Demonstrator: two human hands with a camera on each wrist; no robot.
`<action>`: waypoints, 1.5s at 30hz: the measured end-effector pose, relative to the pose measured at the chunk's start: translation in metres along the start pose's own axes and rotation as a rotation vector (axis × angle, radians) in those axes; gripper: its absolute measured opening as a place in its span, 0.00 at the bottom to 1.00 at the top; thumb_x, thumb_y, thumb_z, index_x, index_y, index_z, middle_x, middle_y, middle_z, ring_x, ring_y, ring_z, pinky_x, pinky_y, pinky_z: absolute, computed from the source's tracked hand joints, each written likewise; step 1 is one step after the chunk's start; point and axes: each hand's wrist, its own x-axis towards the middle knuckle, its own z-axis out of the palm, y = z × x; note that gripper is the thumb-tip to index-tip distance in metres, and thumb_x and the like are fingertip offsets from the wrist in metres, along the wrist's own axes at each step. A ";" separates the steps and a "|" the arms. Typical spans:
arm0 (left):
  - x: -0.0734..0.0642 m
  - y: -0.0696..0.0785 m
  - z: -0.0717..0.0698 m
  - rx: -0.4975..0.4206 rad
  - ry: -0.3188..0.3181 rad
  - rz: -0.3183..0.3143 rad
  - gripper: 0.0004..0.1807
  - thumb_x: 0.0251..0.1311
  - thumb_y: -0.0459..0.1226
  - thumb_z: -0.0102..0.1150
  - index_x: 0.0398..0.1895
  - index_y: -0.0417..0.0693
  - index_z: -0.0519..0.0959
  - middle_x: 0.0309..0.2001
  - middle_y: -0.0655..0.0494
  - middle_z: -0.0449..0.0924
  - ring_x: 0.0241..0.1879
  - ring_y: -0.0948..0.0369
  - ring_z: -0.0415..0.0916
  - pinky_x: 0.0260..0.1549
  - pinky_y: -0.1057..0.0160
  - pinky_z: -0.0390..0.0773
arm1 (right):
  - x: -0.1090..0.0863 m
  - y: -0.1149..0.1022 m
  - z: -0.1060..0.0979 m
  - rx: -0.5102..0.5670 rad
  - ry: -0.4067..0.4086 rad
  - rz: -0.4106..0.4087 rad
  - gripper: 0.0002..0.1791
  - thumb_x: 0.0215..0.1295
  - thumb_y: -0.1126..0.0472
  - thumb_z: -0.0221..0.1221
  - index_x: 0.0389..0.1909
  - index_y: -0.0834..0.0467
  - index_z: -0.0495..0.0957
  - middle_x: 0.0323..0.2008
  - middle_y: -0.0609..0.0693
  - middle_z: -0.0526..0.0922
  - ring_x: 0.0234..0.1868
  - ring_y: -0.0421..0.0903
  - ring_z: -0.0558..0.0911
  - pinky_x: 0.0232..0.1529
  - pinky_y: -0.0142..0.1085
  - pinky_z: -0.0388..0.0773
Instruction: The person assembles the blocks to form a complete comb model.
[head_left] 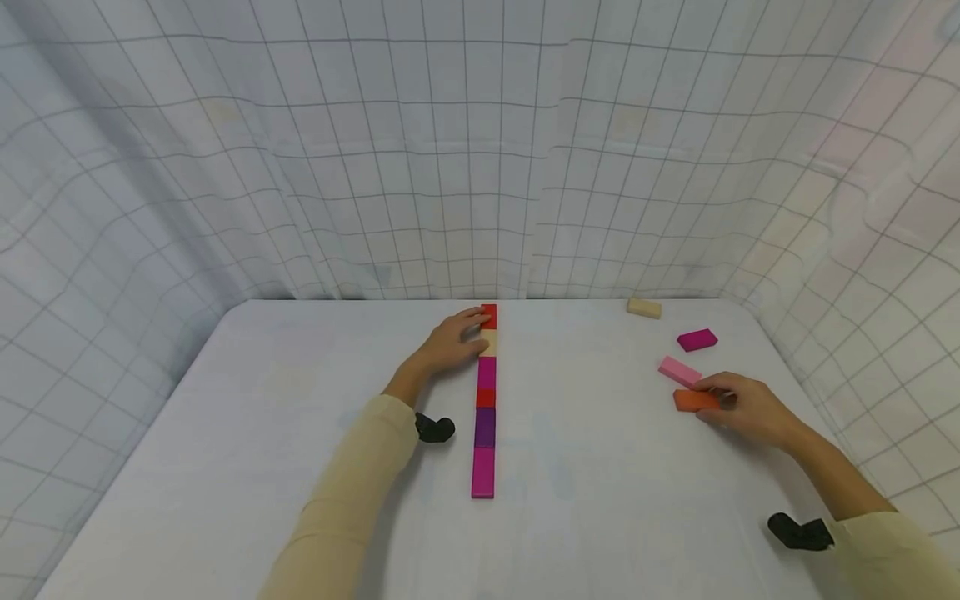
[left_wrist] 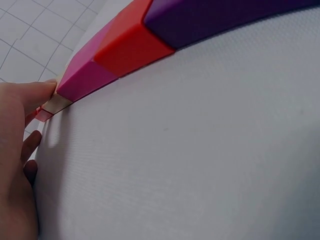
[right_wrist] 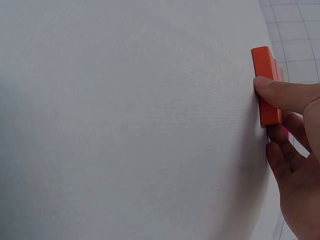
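Observation:
A straight row of coloured blocks runs down the middle of the table. From the far end it goes red block (head_left: 490, 315), beige block (head_left: 490, 341), magenta block (head_left: 487, 372), second red block (left_wrist: 127, 39), purple block (head_left: 485, 427) and, nearest, another magenta block (head_left: 483, 473). My left hand (head_left: 447, 343) lies along the far end of the row, its thumb touching the beige block and its fingertips on the far red one. Over on the right, my right hand (head_left: 752, 408) pinches an orange block (right_wrist: 266, 85) between thumb and fingers, low at the table surface.
Beyond the right hand lie a pink block (head_left: 678, 371), a loose magenta block (head_left: 697, 340) and a loose beige block (head_left: 644, 308) close to the far edge. White gridded curtains (head_left: 450, 167) surround the white table (head_left: 262, 467) at the back and sides.

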 end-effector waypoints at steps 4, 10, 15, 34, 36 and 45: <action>-0.001 0.002 -0.001 -0.006 0.004 0.006 0.32 0.72 0.43 0.55 0.77 0.43 0.67 0.79 0.45 0.57 0.77 0.43 0.52 0.74 0.41 0.51 | 0.000 0.001 0.001 -0.001 0.008 -0.012 0.21 0.60 0.67 0.73 0.54 0.65 0.83 0.49 0.57 0.84 0.48 0.54 0.79 0.46 0.29 0.80; -0.001 0.002 -0.002 -0.010 0.008 0.011 0.32 0.72 0.43 0.55 0.77 0.42 0.68 0.79 0.44 0.57 0.78 0.44 0.52 0.74 0.42 0.51 | 0.000 -0.001 -0.001 0.010 0.010 -0.021 0.20 0.60 0.67 0.73 0.53 0.65 0.84 0.48 0.56 0.84 0.46 0.54 0.81 0.44 0.28 0.81; -0.001 0.001 0.000 -0.015 0.002 -0.001 0.32 0.72 0.42 0.56 0.77 0.43 0.67 0.80 0.46 0.56 0.78 0.45 0.50 0.74 0.42 0.51 | 0.003 -0.007 -0.008 0.022 -0.002 -0.011 0.21 0.59 0.66 0.74 0.54 0.67 0.83 0.47 0.56 0.84 0.47 0.56 0.82 0.44 0.26 0.80; 0.000 0.000 0.002 -0.003 0.006 -0.007 0.32 0.72 0.43 0.55 0.77 0.44 0.68 0.80 0.48 0.57 0.78 0.46 0.51 0.75 0.43 0.51 | 0.060 -0.047 -0.026 -0.021 -0.023 -0.085 0.20 0.62 0.67 0.72 0.55 0.67 0.83 0.50 0.58 0.85 0.48 0.56 0.84 0.49 0.45 0.84; -0.001 0.000 0.001 -0.003 0.010 -0.010 0.32 0.72 0.42 0.55 0.77 0.43 0.68 0.79 0.48 0.57 0.78 0.46 0.51 0.75 0.43 0.51 | 0.065 -0.050 -0.025 -0.026 -0.019 -0.098 0.20 0.62 0.67 0.72 0.54 0.66 0.83 0.50 0.57 0.85 0.48 0.55 0.84 0.49 0.47 0.84; 0.000 0.000 0.003 -0.007 0.019 -0.017 0.32 0.72 0.42 0.55 0.77 0.44 0.68 0.79 0.48 0.58 0.78 0.46 0.52 0.74 0.41 0.53 | 0.085 -0.062 -0.016 0.016 -0.041 -0.109 0.20 0.60 0.69 0.73 0.53 0.66 0.84 0.49 0.58 0.85 0.47 0.55 0.84 0.50 0.46 0.84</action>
